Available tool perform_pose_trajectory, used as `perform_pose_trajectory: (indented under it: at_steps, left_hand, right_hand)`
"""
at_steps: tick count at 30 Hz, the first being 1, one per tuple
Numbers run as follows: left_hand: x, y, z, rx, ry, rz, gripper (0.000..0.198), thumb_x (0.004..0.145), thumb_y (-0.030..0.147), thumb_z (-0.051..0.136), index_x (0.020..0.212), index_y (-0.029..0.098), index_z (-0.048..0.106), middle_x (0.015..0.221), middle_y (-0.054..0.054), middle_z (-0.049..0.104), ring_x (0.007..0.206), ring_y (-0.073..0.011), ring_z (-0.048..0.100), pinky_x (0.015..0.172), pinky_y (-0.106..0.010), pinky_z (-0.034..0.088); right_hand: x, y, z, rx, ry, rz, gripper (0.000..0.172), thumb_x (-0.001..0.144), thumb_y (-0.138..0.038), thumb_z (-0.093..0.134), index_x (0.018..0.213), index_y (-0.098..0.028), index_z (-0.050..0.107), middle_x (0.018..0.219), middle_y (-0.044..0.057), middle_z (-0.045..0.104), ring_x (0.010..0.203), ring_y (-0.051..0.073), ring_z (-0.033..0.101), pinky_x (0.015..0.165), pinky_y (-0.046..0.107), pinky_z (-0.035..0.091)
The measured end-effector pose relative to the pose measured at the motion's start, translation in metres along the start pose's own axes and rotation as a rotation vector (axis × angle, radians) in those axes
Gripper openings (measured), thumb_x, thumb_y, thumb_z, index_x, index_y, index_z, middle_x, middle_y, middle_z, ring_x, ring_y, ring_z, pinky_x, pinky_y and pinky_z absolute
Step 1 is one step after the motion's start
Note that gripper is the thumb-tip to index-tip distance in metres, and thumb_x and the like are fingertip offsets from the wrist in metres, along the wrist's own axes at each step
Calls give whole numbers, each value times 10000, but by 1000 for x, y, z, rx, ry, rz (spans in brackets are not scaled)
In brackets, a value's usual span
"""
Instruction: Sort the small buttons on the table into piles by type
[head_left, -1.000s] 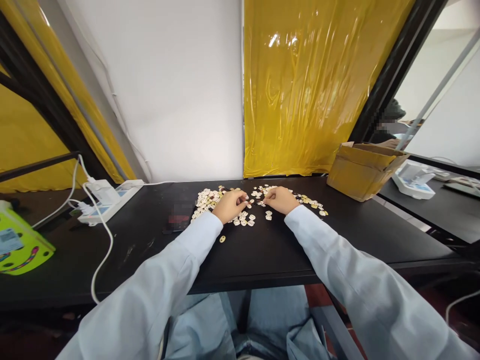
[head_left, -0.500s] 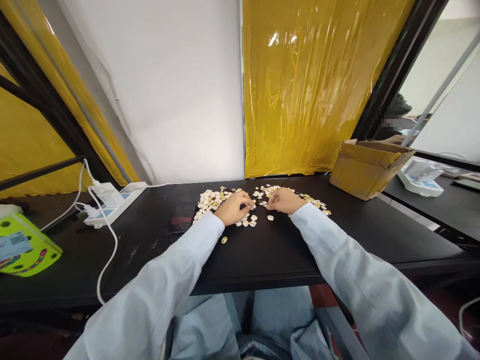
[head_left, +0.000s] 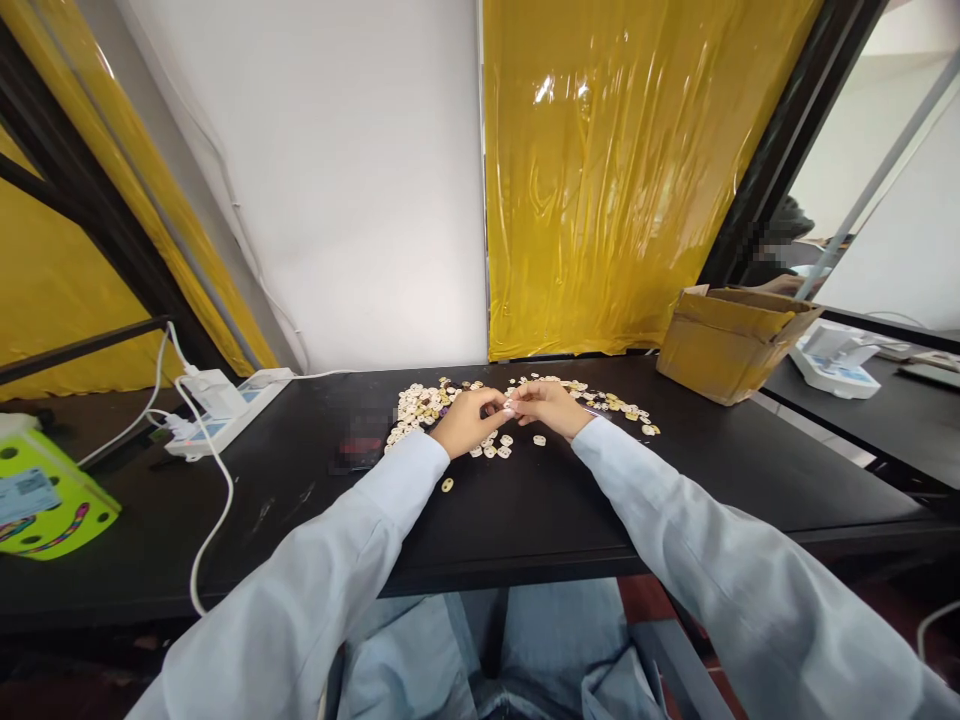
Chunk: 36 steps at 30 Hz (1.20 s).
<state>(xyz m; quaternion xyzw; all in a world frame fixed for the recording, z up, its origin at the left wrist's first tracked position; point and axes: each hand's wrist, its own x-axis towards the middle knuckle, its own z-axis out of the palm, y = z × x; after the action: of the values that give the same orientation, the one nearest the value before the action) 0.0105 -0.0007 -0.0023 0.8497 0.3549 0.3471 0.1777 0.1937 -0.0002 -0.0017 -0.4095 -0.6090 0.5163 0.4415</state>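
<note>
Over the black table, my left hand (head_left: 469, 422) and my right hand (head_left: 553, 406) meet fingertip to fingertip. A small flat white piece (head_left: 509, 405) shows in the pinch of my left hand. The fingers of my right hand are pressed together against that spot; what they hold is too small to make out. Around and behind my left hand lies a pile of flat white and yellowish pieces (head_left: 412, 408) with dark holes, like buttons. More such pieces (head_left: 611, 401) spread behind my right hand. One white piece (head_left: 539, 440) and one yellowish piece (head_left: 448, 485) lie apart in front.
A dark object with a reddish patch (head_left: 361, 447) lies left of the pile. Further left are a white power strip (head_left: 225, 418) with cables and a bright green container (head_left: 56, 500). An open cardboard box (head_left: 731, 345) stands at the back right. Another person is partly visible beyond it.
My right hand has moved left, closing the gap, so its fingertips now touch those of my left hand. My left hand has stayed nearly in place, still pinching the white piece.
</note>
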Motion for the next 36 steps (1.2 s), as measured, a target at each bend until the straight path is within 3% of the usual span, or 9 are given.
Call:
perform_pose_trajectory:
  at_steps: [8, 17, 22, 25, 30, 32, 36]
  left_hand:
    - [2, -1, -6, -21, 43, -19, 227, 856, 308, 534, 746, 167, 673, 728, -4, 652, 681, -133, 545, 662, -257, 417]
    - [2, -7, -4, -31, 13, -9, 203, 839, 341, 567, 797, 163, 654, 740, -2, 632, 676, -129, 544, 659, -252, 427]
    - [3, -13, -7, 101, 2, -12, 207, 858, 312, 539, 838, 176, 693, 807, -38, 653, 720, -153, 563, 689, -275, 436]
    - [3, -16, -6, 167, -16, -12, 212, 861, 288, 528, 842, 178, 708, 818, -50, 648, 741, -162, 572, 713, -286, 443]
    - [4, -20, -10, 222, 48, -76, 189, 814, 250, 569, 921, 174, 704, 816, -45, 646, 710, -163, 566, 706, -301, 451]
    - [5, -21, -16, 236, 95, -108, 196, 809, 230, 559, 931, 174, 702, 817, -46, 650, 709, -167, 574, 715, -311, 456]
    - [4, -21, -24, 229, 146, -141, 180, 800, 206, 545, 888, 178, 700, 826, -49, 668, 723, -175, 592, 714, -310, 464]
  right_hand:
    - [2, 3, -3, 56, 33, 33, 206, 594, -256, 772, 707, -128, 657, 636, 16, 639, 624, 114, 603, 606, 237, 513]
    - [5, 8, 1, 65, 25, 13, 193, 599, -230, 760, 705, -127, 635, 622, 20, 642, 589, 121, 605, 617, 272, 531]
    - [9, 11, -9, -338, 184, -107, 57, 663, -190, 674, 676, -143, 646, 595, 15, 639, 570, 127, 585, 597, 259, 488]
    - [10, 15, -14, -589, 211, -136, 43, 676, -146, 641, 650, -155, 673, 671, 34, 690, 636, 143, 620, 644, 250, 483]
    - [7, 13, -14, -725, 219, -157, 83, 711, -183, 632, 713, -172, 714, 721, 35, 710, 685, 148, 632, 669, 244, 466]
    - [4, 9, -11, -727, 172, -195, 112, 718, -233, 646, 770, -173, 725, 697, 25, 694, 644, 137, 610, 636, 239, 450]
    - [-4, 4, -2, -678, -127, -212, 215, 699, -306, 686, 847, -159, 737, 653, 6, 660, 525, 102, 531, 547, 225, 405]
